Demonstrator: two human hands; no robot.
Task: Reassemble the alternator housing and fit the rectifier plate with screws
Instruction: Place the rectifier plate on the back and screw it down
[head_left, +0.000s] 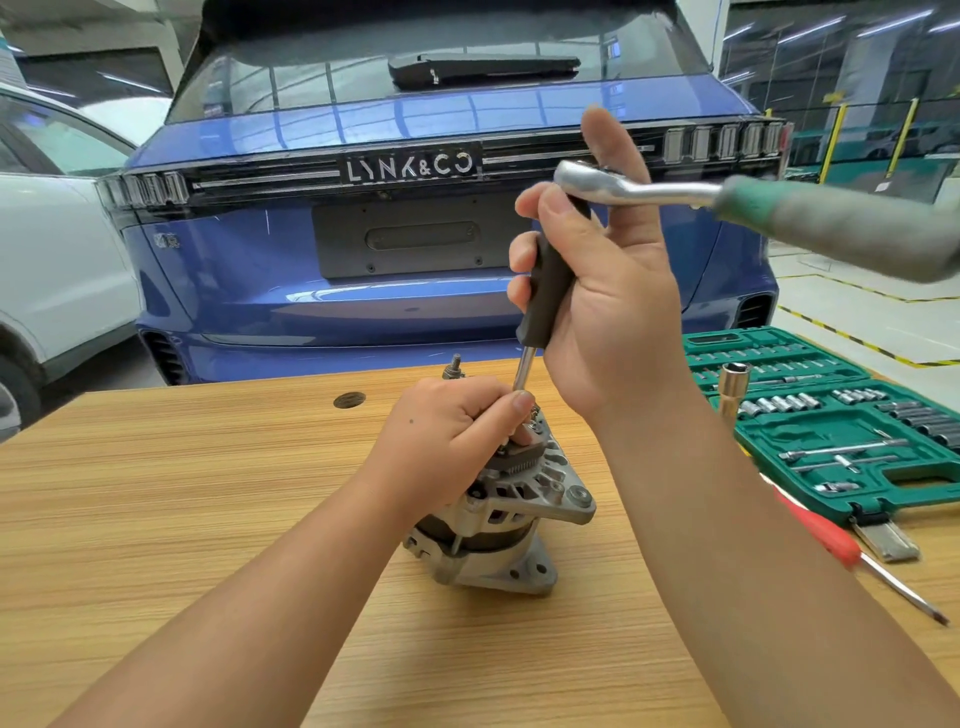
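Head view: alternator (511, 512) stands on end mid-table (208, 467), rectifier end up. Your left hand (452, 431) is curled over the top, fingertips pinching the driver shaft (523, 371) low down to guide it. Your right hand (597, 291) wraps the dark driver handle (550, 291), index finger sticking up, with the ratchet (639, 188) caught across the top of the hand, green grip pointing right. Likely step: running in a rectifier plate screw. Keep the shaft plumb over the screw, press down before you turn, start slow so the threads catch, and let the left hand hold the housing from rocking. Ratchet looks awkward there; consider parking it.

Hidden: screw head, driver tip and most of the rectifier plate sit under your left fingers, so seating can't be judged. Ratchet grip is blurred. Socket case (831, 415) at right is cut by the frame edge, and your right forearm covers part of the red screwdriver (831, 535).
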